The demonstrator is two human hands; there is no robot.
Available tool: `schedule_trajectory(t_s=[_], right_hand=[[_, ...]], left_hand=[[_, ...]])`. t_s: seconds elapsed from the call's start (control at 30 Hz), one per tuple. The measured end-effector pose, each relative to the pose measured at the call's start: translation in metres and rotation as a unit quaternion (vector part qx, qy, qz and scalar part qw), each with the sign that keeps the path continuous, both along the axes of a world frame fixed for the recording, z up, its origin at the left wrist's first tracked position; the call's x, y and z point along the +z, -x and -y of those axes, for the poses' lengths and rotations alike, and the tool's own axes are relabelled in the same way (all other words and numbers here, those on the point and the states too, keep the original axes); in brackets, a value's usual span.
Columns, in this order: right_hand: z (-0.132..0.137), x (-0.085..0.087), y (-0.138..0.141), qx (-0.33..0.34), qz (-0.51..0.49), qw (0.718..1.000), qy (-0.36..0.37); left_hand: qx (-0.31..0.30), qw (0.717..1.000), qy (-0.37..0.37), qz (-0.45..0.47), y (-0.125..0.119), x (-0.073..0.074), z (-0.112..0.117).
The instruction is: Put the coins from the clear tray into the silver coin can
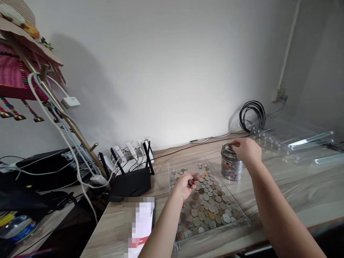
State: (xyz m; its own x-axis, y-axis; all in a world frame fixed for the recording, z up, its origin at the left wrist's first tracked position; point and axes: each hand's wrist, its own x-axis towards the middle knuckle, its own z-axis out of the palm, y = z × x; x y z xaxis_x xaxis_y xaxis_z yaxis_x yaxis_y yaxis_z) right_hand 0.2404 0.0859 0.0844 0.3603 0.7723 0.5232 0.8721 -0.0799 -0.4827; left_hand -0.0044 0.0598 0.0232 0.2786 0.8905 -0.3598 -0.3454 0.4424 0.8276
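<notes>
My left hand point(184, 187) is over a clear acrylic tray point(170, 179), its fingers closed on a few dark coins point(192, 181). Many loose coins point(211, 208), silver, brass and brown, lie spread in the tray below it. To the tray's right stands a small round metal tin point(231, 170) with a printed label and a wire handle. My right hand point(248, 151) is at the top of this tin, thumb and fingers pinched together over the lid. What the pinch holds, if anything, is hidden.
A black router point(131, 182) with upright antennas and white devices stand left of the tray. A blurred phone-like screen point(142, 222) lies nearer me. Coiled black cable point(252, 116) leans on the wall, beside clear acrylic panels point(303, 139). Cables hang from a wooden stand point(76, 130).
</notes>
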Motion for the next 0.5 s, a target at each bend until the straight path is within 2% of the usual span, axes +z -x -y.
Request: schedule_trajectory(t_s=[0.1, 0.2, 0.23, 0.3, 0.37, 0.4, 0.43, 0.5], right_hand=[[-0.003, -0.001, -0.011, -0.010, 0.036, 0.998, 0.060], [0.003, -0.005, 0.008, 0.006, 0.056, 0.998, -0.013], [0.007, -0.007, 0.021, 0.038, 0.055, 0.997, -0.038], [0.014, -0.014, 0.049, 0.164, 0.045, 0.985, -0.025], [0.019, -0.023, 0.078, 0.312, 0.045, 0.947, 0.062], [0.021, -0.028, 0.090, 0.357, 0.048, 0.928, 0.099], [0.021, -0.033, 0.100, 0.383, 0.051, 0.914, 0.124], [0.021, -0.038, 0.111, 0.391, 0.046, 0.908, 0.144]], left_hand=[[-0.021, 1.000, -0.013, -0.011, 0.001, 0.000, 0.000], [-0.020, 0.999, -0.028, -0.014, 0.001, -0.001, 0.001], [-0.016, 0.999, -0.033, -0.015, 0.000, -0.001, 0.001], [-0.004, 0.999, -0.044, -0.014, -0.001, -0.001, 0.001], [0.015, 0.998, -0.054, -0.011, -0.002, -0.002, 0.001], [0.025, 0.998, -0.057, -0.009, -0.002, -0.003, 0.001], [0.032, 0.998, -0.058, -0.007, -0.003, -0.003, 0.001], [0.029, 0.998, -0.059, 0.003, -0.003, -0.004, 0.001]])
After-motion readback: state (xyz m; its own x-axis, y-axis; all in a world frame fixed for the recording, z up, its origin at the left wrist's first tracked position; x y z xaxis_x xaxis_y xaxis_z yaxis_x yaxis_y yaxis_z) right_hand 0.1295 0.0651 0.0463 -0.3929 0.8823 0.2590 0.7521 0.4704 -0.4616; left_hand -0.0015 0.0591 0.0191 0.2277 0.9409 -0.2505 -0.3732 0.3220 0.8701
